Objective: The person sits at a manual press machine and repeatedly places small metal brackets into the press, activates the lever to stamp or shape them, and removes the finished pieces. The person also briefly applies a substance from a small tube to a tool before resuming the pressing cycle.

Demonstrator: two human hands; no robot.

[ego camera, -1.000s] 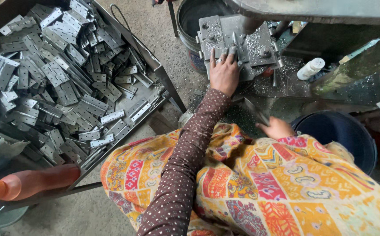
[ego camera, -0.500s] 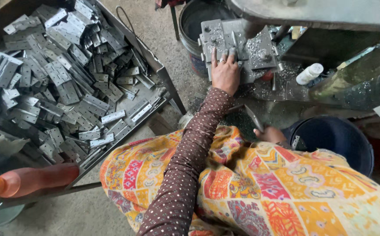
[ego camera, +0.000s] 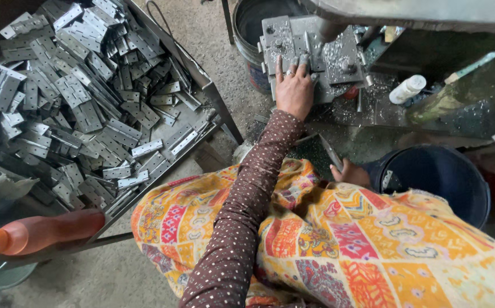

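Left hand: left hand [ego camera: 294, 90] lies flat, fingers spread and unclenched, pressing on the metal die plate [ego camera: 310, 54] of a press; it grasps nothing that I can see, and whether a small piece sits under the fingertips cannot be told.
Right hand: right hand [ego camera: 350, 173] is low and near, just beside the rim of the dark blue bucket [ego camera: 438, 179]; mostly hidden by the patterned cloth over the lap, it touches a thin flat metal strip [ego camera: 330, 151], but whether it grips it or is loose I cannot tell.
Die plate: grey block with bolts and holes, littered with bright metal shavings, standing far and centre under the press arm [ego camera: 418, 11].
Counter around the press: counter [ego camera: 373, 111] dusted with shavings; a small white bottle [ego camera: 407, 89] lies to the right of the plate.
Beyond the plate: a dark drum [ego camera: 247, 34] stands at the far side, left of the plate.
Hinge stock: a large tray [ego camera: 213, 97] to the left holds a heap of flat grey hinges [ego camera: 70, 97], well apart from both hands.
Near left: an orange bottle [ego camera: 36, 234] lies on the tray's near edge.
Progress, as a judgement: the heap on the tray looks large, so much stock seems unworked; the bucket's contents are too dark to tell how many pieces are finished.
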